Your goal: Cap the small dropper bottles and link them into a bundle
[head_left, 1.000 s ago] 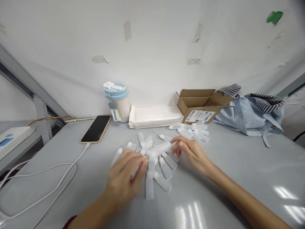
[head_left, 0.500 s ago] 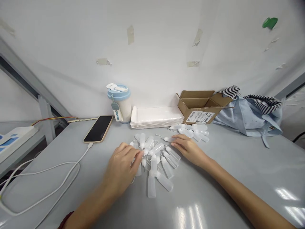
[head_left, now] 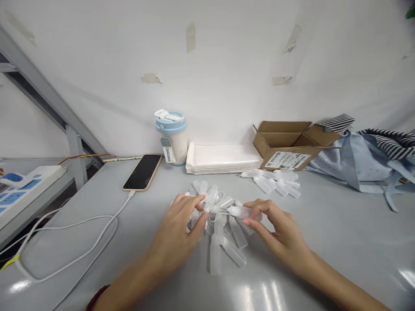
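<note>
My right hand point(head_left: 275, 224) pinches a small translucent plastic dropper bottle point(head_left: 244, 212) between thumb and fingers, its white nozzle end pointing left above the pile. At the pile's left side is my left hand point(head_left: 181, 220), thumb and forefinger slightly apart beside the white caps; no object shows clearly between them. Several similar bottles lie fanned out in the pile point(head_left: 215, 255), some with thin looped cap straps. Part of the pile is hidden behind the left fingers. Farther back to the right lies a smaller group of bottles point(head_left: 282, 186).
Along the wall stand a lidded cup point(head_left: 177, 144), a stack of white padded envelopes point(head_left: 223, 166), an open cardboard box point(head_left: 295, 155) and a light-blue cloth bag point(head_left: 353, 164). A phone point(head_left: 142, 172) with a white charging cable point(head_left: 110, 237) lies left; a power strip point(head_left: 29, 185) is beyond.
My right hand has lifted a bottle off the table and brought it toward me over the pile. My left thumb and forefinger have parted slightly. The camera view has shifted left.
</note>
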A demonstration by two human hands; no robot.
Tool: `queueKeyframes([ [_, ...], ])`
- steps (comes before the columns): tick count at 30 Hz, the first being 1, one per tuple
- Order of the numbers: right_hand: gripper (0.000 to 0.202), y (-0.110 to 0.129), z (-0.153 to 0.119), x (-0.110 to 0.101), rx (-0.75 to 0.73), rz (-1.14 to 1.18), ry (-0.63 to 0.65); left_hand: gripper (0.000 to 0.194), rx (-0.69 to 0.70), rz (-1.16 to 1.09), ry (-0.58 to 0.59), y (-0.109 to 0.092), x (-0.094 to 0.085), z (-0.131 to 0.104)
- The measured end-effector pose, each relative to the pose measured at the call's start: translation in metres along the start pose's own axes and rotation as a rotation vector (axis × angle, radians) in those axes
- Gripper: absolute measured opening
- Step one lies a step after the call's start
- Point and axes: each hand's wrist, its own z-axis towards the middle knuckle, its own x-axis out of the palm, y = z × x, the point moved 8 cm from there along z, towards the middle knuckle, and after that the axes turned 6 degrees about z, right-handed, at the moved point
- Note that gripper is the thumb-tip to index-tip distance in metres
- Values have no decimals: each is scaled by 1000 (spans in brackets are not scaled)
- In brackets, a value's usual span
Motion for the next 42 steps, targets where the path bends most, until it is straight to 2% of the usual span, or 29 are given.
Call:
queueKeyframes([
  [4,8,-16,-4,6,200,83,13,21,122,-11,-33,-8,0,-3],
  [7,9,-22,-4,8,256,139,17,15,184,-21,-73,-12,-4,-3],
  [12,9,-19,-4,8,251,151,28,14,215,-64,-98,-16,-7,-2],
  [20,10,-8,-6,17,242,235,131,19,332,-176,-194,-30,-12,-11],
  [42,16,-13,-7,20,350,326,157,17,328,-123,-196,-32,-11,-12],
])
